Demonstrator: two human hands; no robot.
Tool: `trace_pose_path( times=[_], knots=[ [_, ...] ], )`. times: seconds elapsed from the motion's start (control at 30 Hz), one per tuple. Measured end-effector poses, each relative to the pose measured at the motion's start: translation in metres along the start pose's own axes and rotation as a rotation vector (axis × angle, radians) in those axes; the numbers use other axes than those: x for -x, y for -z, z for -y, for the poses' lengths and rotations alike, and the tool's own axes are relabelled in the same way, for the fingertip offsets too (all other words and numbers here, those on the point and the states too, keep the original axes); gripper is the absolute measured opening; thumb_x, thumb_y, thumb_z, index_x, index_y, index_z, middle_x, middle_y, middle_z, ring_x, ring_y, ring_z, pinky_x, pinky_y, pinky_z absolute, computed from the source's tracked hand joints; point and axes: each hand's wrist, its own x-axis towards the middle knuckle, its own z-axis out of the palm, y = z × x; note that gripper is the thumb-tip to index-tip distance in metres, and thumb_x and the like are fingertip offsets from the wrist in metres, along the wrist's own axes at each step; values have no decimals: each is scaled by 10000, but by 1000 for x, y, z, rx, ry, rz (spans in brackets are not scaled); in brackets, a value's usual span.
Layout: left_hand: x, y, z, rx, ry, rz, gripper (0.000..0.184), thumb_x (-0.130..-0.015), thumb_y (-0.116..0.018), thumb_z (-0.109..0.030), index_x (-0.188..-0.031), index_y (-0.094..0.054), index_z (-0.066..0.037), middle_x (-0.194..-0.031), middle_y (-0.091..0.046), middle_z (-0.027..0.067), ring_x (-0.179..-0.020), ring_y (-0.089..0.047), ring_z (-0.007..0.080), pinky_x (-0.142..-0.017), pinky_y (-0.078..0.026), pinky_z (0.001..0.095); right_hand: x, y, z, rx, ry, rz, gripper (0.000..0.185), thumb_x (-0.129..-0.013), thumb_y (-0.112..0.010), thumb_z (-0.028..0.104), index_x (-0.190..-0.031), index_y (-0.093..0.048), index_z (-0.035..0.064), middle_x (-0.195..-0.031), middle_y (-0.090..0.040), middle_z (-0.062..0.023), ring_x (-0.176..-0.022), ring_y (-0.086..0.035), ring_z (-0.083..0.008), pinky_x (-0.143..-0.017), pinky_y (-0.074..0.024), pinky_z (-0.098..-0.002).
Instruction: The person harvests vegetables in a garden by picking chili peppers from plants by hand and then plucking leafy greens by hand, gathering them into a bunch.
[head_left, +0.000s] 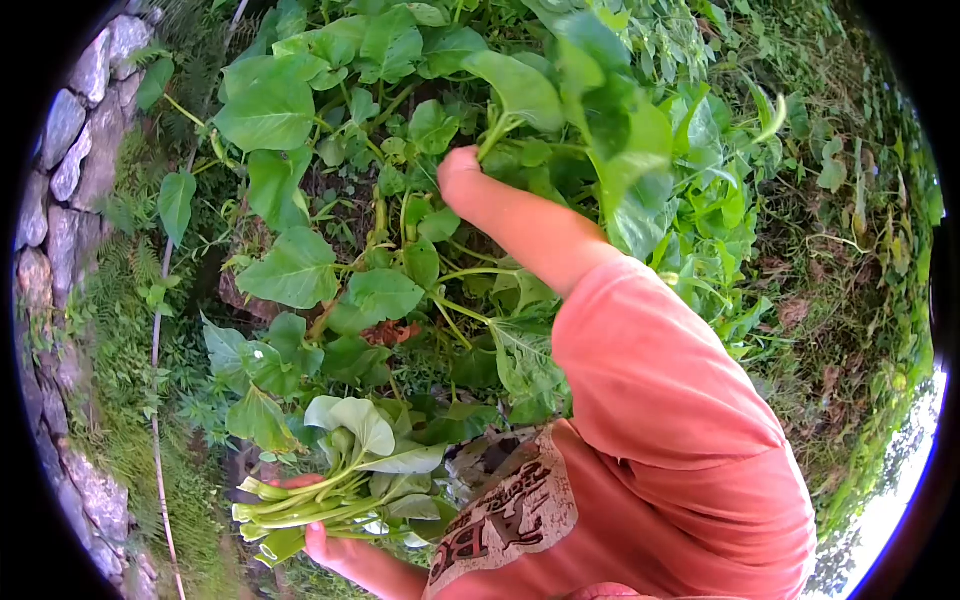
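Note:
My left hand (325, 540) is wrapped round a bunch of cut leafy stalks (330, 505) at the lower left. The cut ends point left, and broad pale-green leaves (365, 425) fan out at the other end. At the upper middle, my right hand (461, 178) reaches in among growing broad-leaved plants (385, 295). Its fingers are hidden in the foliage, so what they hold cannot be made out. Green stalks (495, 132) and a large leaf (520, 90) stand right beside it.
Stones of a wall (65, 240) run down the left edge. A thin pale hose or cord (157, 400) lies along the grass near it. Dense weeds and dry vegetation (810, 290) cover the right side. A brown dead leaf (390, 333) rests among the stems.

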Motion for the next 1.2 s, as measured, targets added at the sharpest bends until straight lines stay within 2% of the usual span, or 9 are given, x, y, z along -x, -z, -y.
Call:
trace_pose_path(
  times=[0.33,0.6,0.77,0.87,0.9,0.97,1.07,1.13,1.2],
  knots=[
    [-1,8,-5,-14,-36,-61,723,-658,-630,-259,-1270,-318,-33,-966,-499,141,-856,-477,247,-771,-388,354,44,-71,-29,-74,-167,-239,498,-796,-500,157,-1237,-420,-58,-1299,-373,-218,-1064,-450,-285,-875,-363,-367],
    [0,10,-5,45,-19,-98,710,-655,-613,-242,-1269,-327,-28,-959,-493,156,-857,-481,245,-765,-398,355,20,-45,-56,67,-124,-390,291,-761,-523,187,-994,-624,45,-1047,-496,-80,-1014,-429,-241,-816,-368,-352],
    [0,-14,-5,64,-48,-230,724,-641,-605,-232,-1276,-327,-24,-969,-488,157,-866,-481,247,-769,-418,358,2,-34,-68,411,-81,-424,280,-776,-508,281,-960,-670,145,-1095,-518,-62,-1091,-358,-291,-923,-270,-527],
    [-1,-52,-27,18,-42,-485,717,-669,-579,-184,-1303,-303,7,-1119,-458,166,-951,-477,264,-820,-425,377,-1,-32,-78,359,24,-518,275,-774,-512,280,-945,-669,133,-1060,-545,-58,-1100,-368,-274,-945,-275,-498],
    [0,-44,-27,20,-11,-419,713,-682,-566,-163,-1313,-289,19,-1166,-440,165,-986,-470,268,-839,-419,378,-5,-25,-81,358,22,-539,275,-774,-512,280,-945,-669,133,-1060,-545,-58,-1100,-368,-274,-945,-275,-498],
    [0,-44,-29,11,-30,-403,714,-680,-569,-168,-1311,-291,19,-1155,-444,168,-980,-473,264,-835,-420,375,-10,-14,-88,-219,-79,-48,241,-767,-531,201,-949,-651,97,-990,-620,-88,-985,-557,-242,-964,-317,-433],
    [-3,-37,-29,-18,-32,-340,701,-674,-577,-185,-1291,-314,20,-1080,-471,178,-924,-488,248,-808,-428,361,-10,-15,-99,-587,-224,-43,249,-773,-531,179,-971,-638,72,-986,-629,-102,-937,-591,-262,-962,-324,-440],
    [-6,-35,-29,-85,-47,-285,692,-665,-585,-203,-1270,-333,17,-999,-487,180,-865,-496,235,-780,-433,351,-22,-30,-100,-647,-261,-50,242,-778,-533,181,-963,-633,60,-1000,-626,-97,-965,-579,-266,-982,-295,-454],
    [-7,-36,-28,-30,-45,-324,695,-657,-592,-217,-1259,-338,20,-942,-493,178,-831,-496,228,-744,-441,341,-17,-27,-87,-296,-139,25,225,-776,-533,171,-946,-634,64,-989,-628,-94,-960,-579,-271,-1004,-250,-479]
  ],
)
